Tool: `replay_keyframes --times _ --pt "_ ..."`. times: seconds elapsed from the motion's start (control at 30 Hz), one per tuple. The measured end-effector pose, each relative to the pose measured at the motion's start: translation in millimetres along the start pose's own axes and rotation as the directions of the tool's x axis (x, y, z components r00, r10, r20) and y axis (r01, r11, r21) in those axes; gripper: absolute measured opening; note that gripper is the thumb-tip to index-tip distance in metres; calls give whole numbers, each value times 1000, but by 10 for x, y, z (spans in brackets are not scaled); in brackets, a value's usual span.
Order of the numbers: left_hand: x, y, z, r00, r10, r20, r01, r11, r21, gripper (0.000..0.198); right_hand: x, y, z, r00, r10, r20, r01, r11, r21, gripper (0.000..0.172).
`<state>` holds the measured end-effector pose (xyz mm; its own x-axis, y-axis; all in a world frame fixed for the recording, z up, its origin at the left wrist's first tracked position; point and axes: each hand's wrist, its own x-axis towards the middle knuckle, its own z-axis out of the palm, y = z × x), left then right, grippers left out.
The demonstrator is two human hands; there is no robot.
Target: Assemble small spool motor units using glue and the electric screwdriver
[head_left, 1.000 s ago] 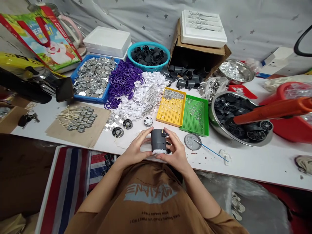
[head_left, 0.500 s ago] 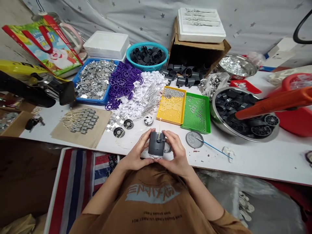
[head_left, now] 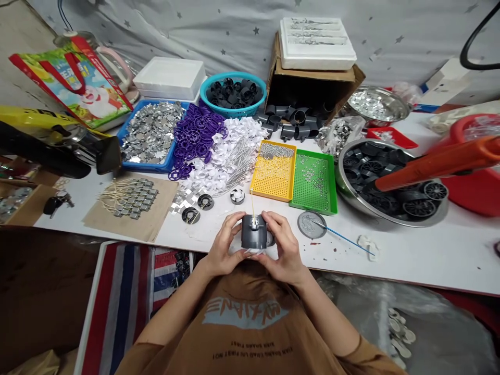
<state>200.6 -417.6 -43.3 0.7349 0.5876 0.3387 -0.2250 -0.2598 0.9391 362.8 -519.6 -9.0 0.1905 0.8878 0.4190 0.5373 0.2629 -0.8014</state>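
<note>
Between both hands, near my body at the table's front edge, is a dark grey plastic cylinder housing [head_left: 253, 235] with a small slotted fitting and a pale wire rising from its side. White fan blades [head_left: 255, 251] show at its near end. My left hand [head_left: 225, 240] grips the left side, fingers at the far rim and thumb at the near end. My right hand [head_left: 284, 244] holds the right side the same way. Just beyond lie a white fan in a dark ring [head_left: 237, 196] and black round caps with wires [head_left: 191, 215].
A yellow tray [head_left: 272, 194] and green tray [head_left: 312, 205] of small metal parts stand ahead. To the right are a grey dish [head_left: 311, 224] with a blue stick [head_left: 346, 240] and a steel bowl [head_left: 347, 195] under an orange handle [head_left: 433, 169]. Wired motors [head_left: 135, 196] lie left.
The housing has turned slightly in my hands, so its slotted fitting faces more squarely upward. Both hands still hold it, and the camera view has shifted a little.
</note>
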Motion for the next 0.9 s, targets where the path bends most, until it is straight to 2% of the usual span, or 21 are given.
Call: replay_keyframes --times 0.13,0.27,0.4,0.5,0.67,0.8,0.9 --pt "29 39 -21 1000 -25 16 25 1000 -4 71 3 23 8 998 59 23 -60 997 55 83" --pt "38 57 -39 998 -28 56 24 997 73 68 6 44 18 997 69 16 -70 995 71 82" --pt "17 19 27 999 31 -16 -27 983 183 58 -5 67 37 998 43 -46 -40 997 60 66" --pt "26 7 72 998 27 -56 -14 978 207 53 2 83 48 993 57 -105 -51 997 62 55" --pt "55 23 86 998 -26 -49 37 972 232 55 19 91 61 995 64 -81 -65 998 -5 51" --pt "14 -27 185 989 54 -134 -6 941 337 48 -19 129 128 989 62 -138 -64 998 -12 45" --pt "-26 -77 294 977 76 -199 5 927 376 45 -49 192 184 980 111 -166 -106 994 38 42"
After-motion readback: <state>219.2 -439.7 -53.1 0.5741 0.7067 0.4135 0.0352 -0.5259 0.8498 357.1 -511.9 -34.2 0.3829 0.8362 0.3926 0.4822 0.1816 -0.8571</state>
